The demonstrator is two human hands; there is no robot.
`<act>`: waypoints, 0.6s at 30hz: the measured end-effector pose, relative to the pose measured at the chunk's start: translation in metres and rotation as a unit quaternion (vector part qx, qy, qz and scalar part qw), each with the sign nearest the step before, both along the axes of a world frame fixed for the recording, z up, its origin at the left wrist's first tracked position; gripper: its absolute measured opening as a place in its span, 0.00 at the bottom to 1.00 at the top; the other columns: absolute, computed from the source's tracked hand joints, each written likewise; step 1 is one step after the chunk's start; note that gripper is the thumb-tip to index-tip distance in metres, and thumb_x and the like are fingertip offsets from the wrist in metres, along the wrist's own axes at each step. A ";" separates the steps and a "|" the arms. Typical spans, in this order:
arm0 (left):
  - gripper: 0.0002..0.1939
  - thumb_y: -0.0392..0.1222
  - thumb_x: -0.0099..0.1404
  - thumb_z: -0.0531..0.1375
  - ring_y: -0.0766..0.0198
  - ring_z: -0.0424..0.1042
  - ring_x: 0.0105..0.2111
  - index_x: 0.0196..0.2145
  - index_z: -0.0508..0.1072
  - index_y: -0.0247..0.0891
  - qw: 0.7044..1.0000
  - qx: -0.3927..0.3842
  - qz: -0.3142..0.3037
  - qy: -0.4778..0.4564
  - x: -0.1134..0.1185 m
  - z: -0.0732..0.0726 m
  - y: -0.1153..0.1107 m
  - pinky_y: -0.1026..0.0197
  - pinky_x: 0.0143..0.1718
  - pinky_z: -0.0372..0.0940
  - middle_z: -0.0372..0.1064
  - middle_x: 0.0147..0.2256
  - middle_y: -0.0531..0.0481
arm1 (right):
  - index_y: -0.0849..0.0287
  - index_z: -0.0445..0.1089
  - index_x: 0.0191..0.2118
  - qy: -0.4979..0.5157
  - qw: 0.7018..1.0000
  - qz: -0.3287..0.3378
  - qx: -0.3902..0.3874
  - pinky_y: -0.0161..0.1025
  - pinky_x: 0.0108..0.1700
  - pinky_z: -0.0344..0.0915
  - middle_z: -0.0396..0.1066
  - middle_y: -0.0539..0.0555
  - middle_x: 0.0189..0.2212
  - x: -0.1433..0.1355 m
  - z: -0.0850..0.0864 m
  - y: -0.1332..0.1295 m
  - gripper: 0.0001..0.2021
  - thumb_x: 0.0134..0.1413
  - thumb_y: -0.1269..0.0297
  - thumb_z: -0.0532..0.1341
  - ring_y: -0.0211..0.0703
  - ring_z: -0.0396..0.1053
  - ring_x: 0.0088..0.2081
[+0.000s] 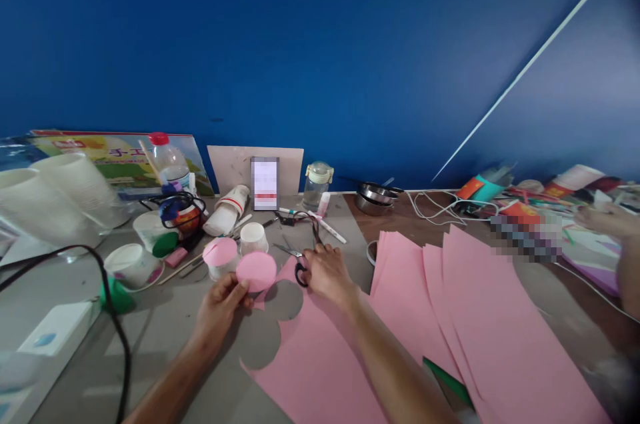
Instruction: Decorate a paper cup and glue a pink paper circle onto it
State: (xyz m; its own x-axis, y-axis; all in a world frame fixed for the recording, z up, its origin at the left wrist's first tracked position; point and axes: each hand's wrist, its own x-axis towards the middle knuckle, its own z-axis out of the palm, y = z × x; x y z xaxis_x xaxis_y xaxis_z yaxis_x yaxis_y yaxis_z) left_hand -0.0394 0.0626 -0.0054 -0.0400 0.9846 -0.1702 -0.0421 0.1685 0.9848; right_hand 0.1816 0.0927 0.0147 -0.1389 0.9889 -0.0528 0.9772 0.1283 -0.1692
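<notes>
Between the thumb and fingers of my left hand (226,297) is a pink paper circle (257,271), held up above the table. My right hand (327,272) is closed around the black handles of a pair of scissors (299,264), whose blades point to the left. Under my right arm lies a pink paper sheet (320,357) with round pieces cut from its left edge. A second pink circle (221,251) rests on a white paper cup to the left. Another white cup (253,239) stands just behind the held circle.
Pink sheets (480,317) are stacked at right. A phone (265,184) leans on a board at the back, near a glass jar (318,185) and a marker (330,229). Metal bowls (376,199) stand beyond. Plastic cups (75,191) and a black cable (117,324) are at left. Another person's hand (603,221) shows far right.
</notes>
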 end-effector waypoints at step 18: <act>0.18 0.52 0.49 0.71 0.69 0.65 0.21 0.26 0.72 0.35 0.993 -0.043 0.023 -0.112 -0.004 -0.006 0.001 0.67 0.23 0.60 0.67 0.20 0.55 | 0.58 0.70 0.43 0.339 0.935 -0.097 -0.031 0.39 0.35 0.65 0.72 0.53 0.29 0.022 0.006 0.018 0.10 0.57 0.63 0.56 0.43 0.71 0.33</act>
